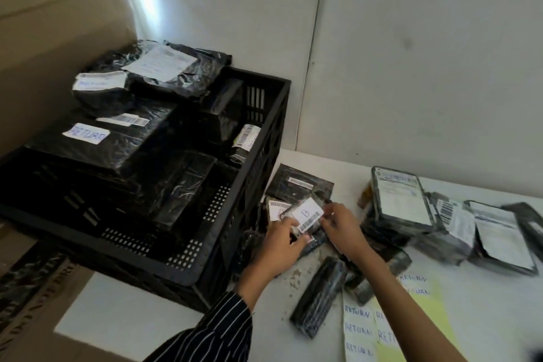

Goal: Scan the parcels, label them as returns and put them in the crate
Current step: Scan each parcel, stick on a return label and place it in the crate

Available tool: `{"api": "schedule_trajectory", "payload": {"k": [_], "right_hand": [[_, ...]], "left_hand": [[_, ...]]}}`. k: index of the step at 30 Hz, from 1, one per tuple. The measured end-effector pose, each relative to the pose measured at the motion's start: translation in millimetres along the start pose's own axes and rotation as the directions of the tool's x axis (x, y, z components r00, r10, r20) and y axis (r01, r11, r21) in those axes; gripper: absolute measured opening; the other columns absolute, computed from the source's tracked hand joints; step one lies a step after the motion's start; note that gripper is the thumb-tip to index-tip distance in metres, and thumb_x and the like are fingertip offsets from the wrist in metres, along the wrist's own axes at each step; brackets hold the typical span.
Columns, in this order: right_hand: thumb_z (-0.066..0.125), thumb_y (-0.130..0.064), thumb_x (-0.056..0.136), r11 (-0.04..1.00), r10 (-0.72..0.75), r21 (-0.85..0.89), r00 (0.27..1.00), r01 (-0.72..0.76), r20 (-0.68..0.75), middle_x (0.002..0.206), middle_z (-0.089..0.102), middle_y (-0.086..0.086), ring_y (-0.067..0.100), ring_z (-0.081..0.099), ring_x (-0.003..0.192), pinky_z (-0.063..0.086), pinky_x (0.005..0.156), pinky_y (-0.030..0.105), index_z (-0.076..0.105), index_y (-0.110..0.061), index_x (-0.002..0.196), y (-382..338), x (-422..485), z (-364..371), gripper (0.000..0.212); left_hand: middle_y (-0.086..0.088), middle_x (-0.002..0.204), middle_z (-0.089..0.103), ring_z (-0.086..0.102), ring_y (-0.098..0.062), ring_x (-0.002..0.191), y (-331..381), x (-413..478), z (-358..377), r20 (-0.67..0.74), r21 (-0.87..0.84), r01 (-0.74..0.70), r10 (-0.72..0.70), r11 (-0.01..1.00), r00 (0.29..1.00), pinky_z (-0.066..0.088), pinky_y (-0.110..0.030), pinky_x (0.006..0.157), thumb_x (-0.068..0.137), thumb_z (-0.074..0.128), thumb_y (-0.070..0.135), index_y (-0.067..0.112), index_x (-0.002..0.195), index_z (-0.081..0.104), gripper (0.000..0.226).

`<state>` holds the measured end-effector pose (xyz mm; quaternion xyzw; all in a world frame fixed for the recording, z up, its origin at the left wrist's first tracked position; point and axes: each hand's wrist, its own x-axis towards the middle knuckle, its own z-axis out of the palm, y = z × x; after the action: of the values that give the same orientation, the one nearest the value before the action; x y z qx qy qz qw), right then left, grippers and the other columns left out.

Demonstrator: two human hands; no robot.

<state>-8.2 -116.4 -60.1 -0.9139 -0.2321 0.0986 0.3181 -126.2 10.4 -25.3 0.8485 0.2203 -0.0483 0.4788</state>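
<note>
A black plastic crate (pixel 266 138) stands on the white table (pixel 484 311) at the left, holding several black-wrapped parcels, one marked RETURN (pixel 88 134). Just right of the crate, both hands hold a small black parcel (pixel 308 217) with a white barcode label. My left hand (pixel 283 239) grips its lower left edge. My right hand (pixel 340 229) pinches its right edge. Two more small parcels (pixel 296 184) lie behind it. Sheets of handwritten RETURN labels (pixel 360 329) lie on the table near the front.
A stack of larger labelled parcels (pixel 411 203) sits at the right of the table. Loose dark parcels (pixel 318 303) lie under my forearms. Big cardboard boxes (pixel 44 38) stand at the left, against a white wall.
</note>
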Motion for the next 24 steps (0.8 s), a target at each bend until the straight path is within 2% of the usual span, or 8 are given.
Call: {"api": "schedule_trajectory", "payload": {"k": [2, 6, 8, 12, 17, 20, 22, 24], "right_hand": [[0.056, -0.018, 0.092, 0.995, 0.028, -0.102, 0.998, -0.021, 0.065, 0.117, 0.053, 0.016, 0.032, 0.049, 0.108, 0.041, 0.087, 0.039, 0.052, -0.005, 0.123, 7.5, 17.7, 8.9, 0.034], [0.050, -0.029, 0.095, 0.959, 0.169, -0.251, 0.976, -0.131, 0.134, 0.138, 0.039, 0.015, 0.033, 0.035, 0.126, 0.033, 0.100, 0.041, 0.037, -0.009, 0.137, 11.7, 44.7, 20.9, 0.048], [0.048, -0.035, 0.095, 0.933, 0.212, -0.324, 0.968, -0.158, 0.138, 0.141, 0.036, 0.014, 0.032, 0.033, 0.128, 0.030, 0.102, 0.042, 0.037, -0.010, 0.137, 13.4, 53.1, 24.8, 0.050], [0.048, -0.041, 0.094, 0.917, 0.276, -0.332, 0.954, -0.223, 0.120, 0.139, 0.035, 0.015, 0.032, 0.030, 0.130, 0.026, 0.104, 0.040, 0.041, -0.014, 0.136, 16.3, 61.2, 26.0, 0.050], [0.060, -0.036, 0.088, 0.942, 0.335, -0.061, 0.939, -0.331, 0.079, 0.131, 0.040, 0.010, 0.029, 0.031, 0.127, 0.022, 0.105, 0.037, 0.050, -0.021, 0.121, 16.9, 58.2, 23.7, 0.037], [0.064, -0.032, 0.085, 0.930, 0.320, 0.180, 0.947, -0.320, 0.030, 0.114, 0.050, 0.002, 0.025, 0.039, 0.117, 0.030, 0.103, 0.041, 0.049, -0.026, 0.106, 16.8, 46.5, 18.2, 0.026], [0.068, -0.035, 0.081, 0.870, 0.321, 0.383, 0.946, -0.311, 0.039, 0.107, 0.055, 0.001, 0.027, 0.050, 0.110, 0.041, 0.098, 0.047, 0.047, -0.032, 0.097, 16.2, 35.6, 10.2, 0.028], [0.070, -0.028, 0.083, 0.773, 0.321, 0.562, 0.945, -0.295, 0.055, 0.113, 0.058, 0.010, 0.028, 0.058, 0.106, 0.051, 0.089, 0.043, 0.045, -0.028, 0.098, 16.7, 21.8, 0.3, 0.029]], "left_hand": [[-0.007, 0.131, 0.051, 0.051, -0.025, 0.117, -12.3, 12.6, 13.0, 0.030, -0.012, 0.115, -0.115, 0.993, 0.993, 0.040, -0.024, 0.093, 0.092, 0.060, 0.029, 0.011, 0.127, 0.046, 0.042], [-0.010, 0.145, 0.039, 0.040, -0.026, 0.132, -21.4, 29.9, 24.8, 0.116, -0.162, 0.311, -0.295, 0.936, 0.949, 0.035, -0.031, 0.105, 0.095, 0.055, 0.030, 0.008, 0.144, 0.028, 0.059], [-0.010, 0.144, 0.041, 0.043, -0.025, 0.130, -21.4, 38.0, 27.1, 0.140, -0.241, 0.369, -0.344, 0.898, 0.929, 0.038, -0.030, 0.103, 0.096, 0.054, 0.029, 0.006, 0.143, 0.029, 0.059], [-0.010, 0.133, 0.051, 0.051, -0.018, 0.109, -15.2, 46.6, 27.3, 0.141, -0.354, 0.384, -0.357, 0.853, 0.923, 0.040, -0.024, 0.084, 0.097, 0.053, 0.020, 0.004, 0.134, 0.040, 0.043], [-0.014, 0.128, 0.054, 0.055, -0.025, 0.114, -19.8, 48.5, 30.1, 0.092, -0.486, 0.379, -0.385, 0.787, 0.918, 0.047, -0.030, 0.088, 0.095, 0.055, 0.015, 0.002, 0.126, 0.042, 0.036], [-0.013, 0.120, 0.056, 0.058, -0.025, 0.108, -23.1, 48.9, 30.8, 0.031, -0.541, 0.345, -0.392, 0.767, 0.920, 0.049, -0.038, 0.095, 0.094, 0.057, 0.019, 0.008, 0.112, 0.044, 0.025], [-0.014, 0.115, 0.058, 0.060, -0.026, 0.105, -22.8, 49.8, 30.3, -0.013, -0.564, 0.310, -0.383, 0.765, 0.924, 0.050, -0.044, 0.094, 0.093, 0.059, 0.020, 0.010, 0.106, 0.045, 0.021], [-0.014, 0.112, 0.060, 0.061, -0.027, 0.102, -17.8, 47.3, 29.4, -0.045, -0.570, 0.265, -0.352, 0.778, 0.935, 0.051, -0.046, 0.092, 0.092, 0.061, 0.020, 0.011, 0.102, 0.048, 0.018]]}}
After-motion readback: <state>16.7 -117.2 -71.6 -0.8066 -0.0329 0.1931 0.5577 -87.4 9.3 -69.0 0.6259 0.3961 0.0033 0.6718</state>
